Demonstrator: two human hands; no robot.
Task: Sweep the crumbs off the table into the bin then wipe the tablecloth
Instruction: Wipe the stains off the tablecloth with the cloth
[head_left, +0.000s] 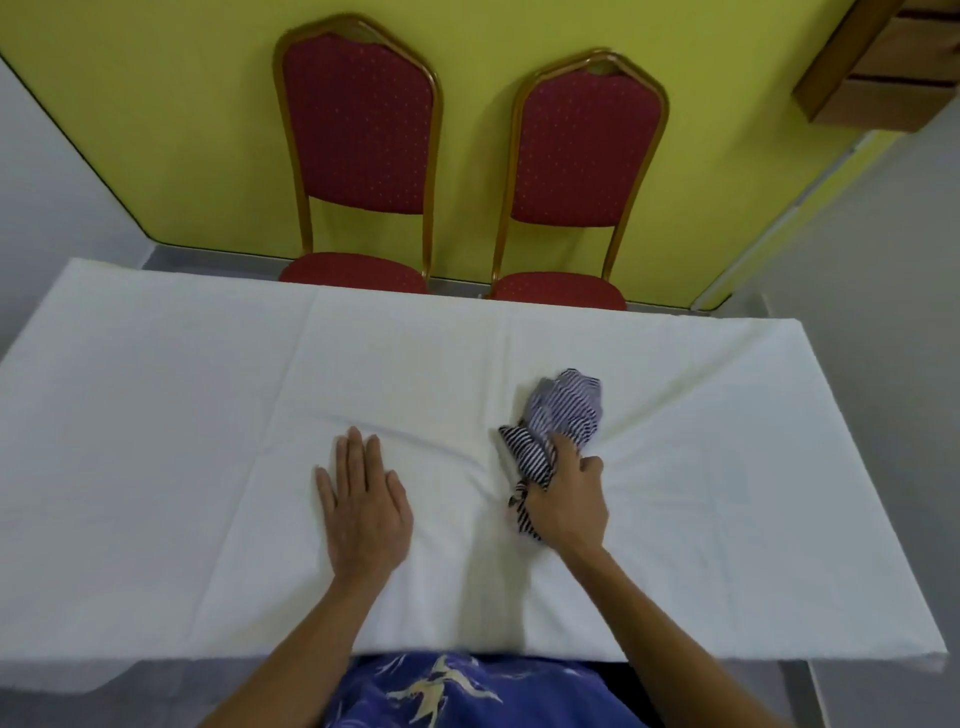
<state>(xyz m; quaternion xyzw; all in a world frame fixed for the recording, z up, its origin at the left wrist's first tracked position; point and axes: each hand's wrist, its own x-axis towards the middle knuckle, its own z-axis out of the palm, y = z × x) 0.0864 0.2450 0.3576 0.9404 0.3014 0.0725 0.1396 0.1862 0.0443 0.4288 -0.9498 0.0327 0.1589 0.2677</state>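
I am standing at a table covered by a white tablecloth (156, 415), looking down at my two bare hands. My left hand (363, 509) lies flat on the cloth, fingers straight and together, pressing it down so it stays put. My right hand (569, 506) has its fingers curled tightly round a bunched striped rag (561, 415), which sits on the cloth right of centre, with most of its bulk pushed out ahead of my knuckles. Creases fan out in the cloth from under the rag.

No crumbs or bin are visible here, so I judge the sweeping is done and I am in the wiping step. The next move, I think, calls for dragging the rag across the cloth while my left palm pins the fabric against bunching.

Two red chairs (363, 130) stand at the far side against a yellow wall (156, 104).
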